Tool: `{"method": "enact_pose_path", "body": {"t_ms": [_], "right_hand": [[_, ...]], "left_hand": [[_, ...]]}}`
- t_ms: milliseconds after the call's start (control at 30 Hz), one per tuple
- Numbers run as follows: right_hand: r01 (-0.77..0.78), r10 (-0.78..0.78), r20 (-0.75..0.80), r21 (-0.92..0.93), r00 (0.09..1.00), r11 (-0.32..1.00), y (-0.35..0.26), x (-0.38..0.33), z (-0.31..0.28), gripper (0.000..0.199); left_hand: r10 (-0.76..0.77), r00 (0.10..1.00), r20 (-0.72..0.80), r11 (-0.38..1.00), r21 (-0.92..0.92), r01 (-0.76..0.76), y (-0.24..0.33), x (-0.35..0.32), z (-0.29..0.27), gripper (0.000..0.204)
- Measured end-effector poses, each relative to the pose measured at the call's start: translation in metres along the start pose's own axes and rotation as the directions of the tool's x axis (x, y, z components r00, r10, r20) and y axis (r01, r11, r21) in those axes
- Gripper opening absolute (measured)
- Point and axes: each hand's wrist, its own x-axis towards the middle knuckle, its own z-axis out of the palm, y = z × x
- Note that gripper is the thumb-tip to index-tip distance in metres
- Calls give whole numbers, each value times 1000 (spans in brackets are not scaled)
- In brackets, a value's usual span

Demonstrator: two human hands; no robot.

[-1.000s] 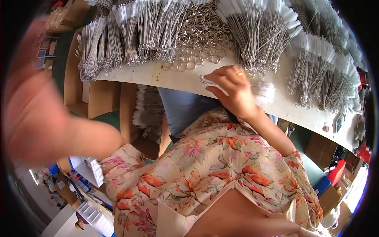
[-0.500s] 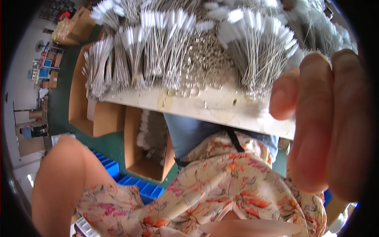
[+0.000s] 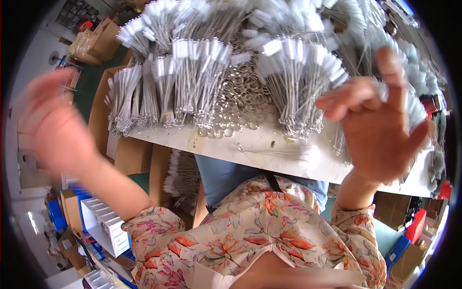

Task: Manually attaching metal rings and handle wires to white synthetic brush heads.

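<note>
Silvery and thin, a wire brush (image 3: 279, 152) lies left-to-right along the desk (image 3: 332, 166) at mid-frame, its pale bristle end toward the nearer right hand (image 3: 378, 127), spread-fingered above and rightward, while the left hand (image 3: 60, 125), upper left, blurs beyond telling its grip.

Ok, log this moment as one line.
left hand: raised, too blurred to read | right hand: raised, fingers spread, no object visible | table: brush bundles, rings, loose brush near edge
</note>
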Motion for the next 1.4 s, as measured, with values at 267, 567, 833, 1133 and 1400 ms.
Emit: {"method": "enact_pose_path", "body": {"t_ms": [267, 567, 833, 1133, 1400], "right_hand": [[-543, 46, -593, -700, 804, 463, 60, -72, -70, 14], [-605, 22, -611, -787, 791, -123, 82, -19, -126, 22], [-700, 278, -649, -696, 708, 161, 79, -6, -157, 28], [-173, -411, -596, -687, 690, 706, 44, 28, -146, 13], [-498, -320, -720, -671, 616, 549, -44, -76, -165, 15]], "left_hand": [[-727, 686, 28, 359, 867, 345, -240, -198, -70, 25], [-975, 198, -100, 141, 410, 901, -230, -177, -55, 16], [-796, 510, -328, 422, 304, 854, -200, -155, -40, 16], [-775, 578, 254, 618, 491, 614, -162, -114, 83, 29], [-708, 598, 376, 648, 682, 339, -157, -130, 91, 24]]}}
